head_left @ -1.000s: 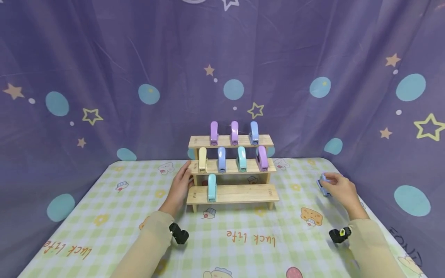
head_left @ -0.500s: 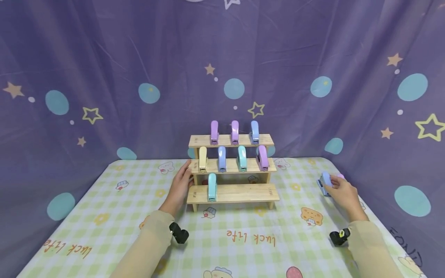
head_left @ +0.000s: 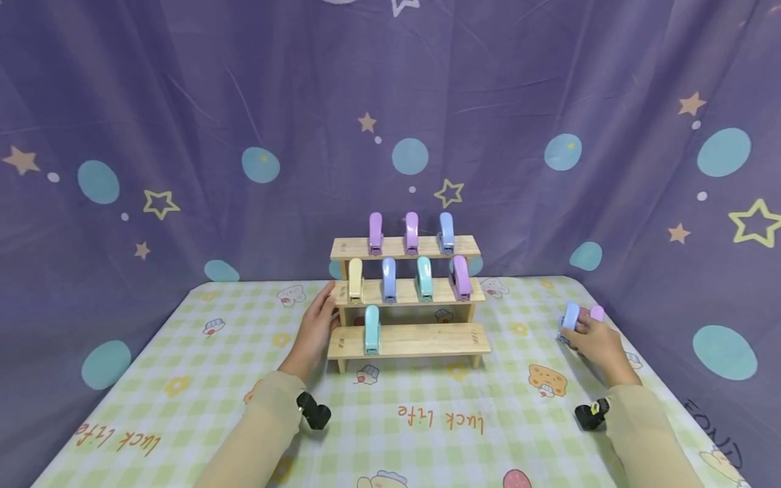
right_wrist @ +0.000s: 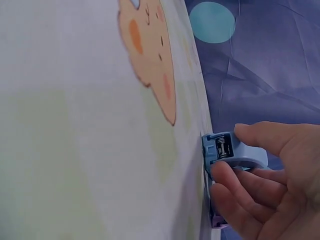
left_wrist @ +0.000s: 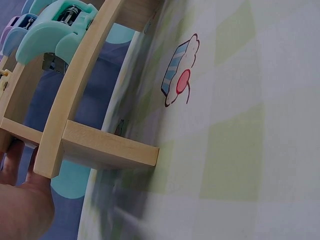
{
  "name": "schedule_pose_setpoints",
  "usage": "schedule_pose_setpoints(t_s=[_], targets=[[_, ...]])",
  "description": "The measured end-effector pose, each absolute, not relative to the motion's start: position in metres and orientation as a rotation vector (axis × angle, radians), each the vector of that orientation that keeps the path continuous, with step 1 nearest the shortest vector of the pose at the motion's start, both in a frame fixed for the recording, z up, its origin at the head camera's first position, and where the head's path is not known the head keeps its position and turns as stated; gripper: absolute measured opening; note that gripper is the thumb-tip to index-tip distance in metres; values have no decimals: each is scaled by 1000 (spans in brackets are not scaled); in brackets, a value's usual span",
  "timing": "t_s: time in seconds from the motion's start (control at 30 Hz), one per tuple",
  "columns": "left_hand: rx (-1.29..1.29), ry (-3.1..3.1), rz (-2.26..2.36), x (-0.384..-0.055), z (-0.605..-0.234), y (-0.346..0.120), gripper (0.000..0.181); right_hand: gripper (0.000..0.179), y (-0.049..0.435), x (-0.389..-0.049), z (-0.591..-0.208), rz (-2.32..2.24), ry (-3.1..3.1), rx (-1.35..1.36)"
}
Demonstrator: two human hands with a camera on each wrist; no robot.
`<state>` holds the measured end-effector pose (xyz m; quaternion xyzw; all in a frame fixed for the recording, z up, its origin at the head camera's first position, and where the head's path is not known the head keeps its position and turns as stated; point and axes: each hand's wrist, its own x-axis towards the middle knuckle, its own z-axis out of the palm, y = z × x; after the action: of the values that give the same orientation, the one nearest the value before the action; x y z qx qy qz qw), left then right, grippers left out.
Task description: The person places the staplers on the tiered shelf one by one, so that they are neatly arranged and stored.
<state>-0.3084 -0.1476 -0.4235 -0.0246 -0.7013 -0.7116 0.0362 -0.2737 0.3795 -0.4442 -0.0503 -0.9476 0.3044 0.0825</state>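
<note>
At the table's right side my right hand pinches a small blue stapler. The right wrist view shows thumb and fingers on opposite sides of that stapler. A purple stapler sits just behind the hand, mostly hidden by it. My left hand holds the left end of a three-tier wooden stand at its middle shelf. The bottom shelf bears one teal stapler. On the middle shelf stand a yellow stapler, a blue, a teal and a purple one.
Two purple staplers and a blue stapler line the top shelf. A checked cloth with printed cartoons covers the table. A purple patterned curtain hangs behind and along the sides.
My right hand's fingers have shifted on the blue stapler, which is now turned more upright. The purple stapler behind has come into sight. The left hand and stand have stayed put.
</note>
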Motion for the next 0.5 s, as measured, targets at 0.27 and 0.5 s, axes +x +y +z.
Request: schedule_pose_setpoints(t_s=[0.27,0.5], targets=[[-76,-2163,-2172,-309,-424,-148,51,59,376,-274,-441,1024,-2830,-174],[-84,-2167,-2174,-308,-424,-149,51,61,378,-273,-444,1039,-2849,-167]])
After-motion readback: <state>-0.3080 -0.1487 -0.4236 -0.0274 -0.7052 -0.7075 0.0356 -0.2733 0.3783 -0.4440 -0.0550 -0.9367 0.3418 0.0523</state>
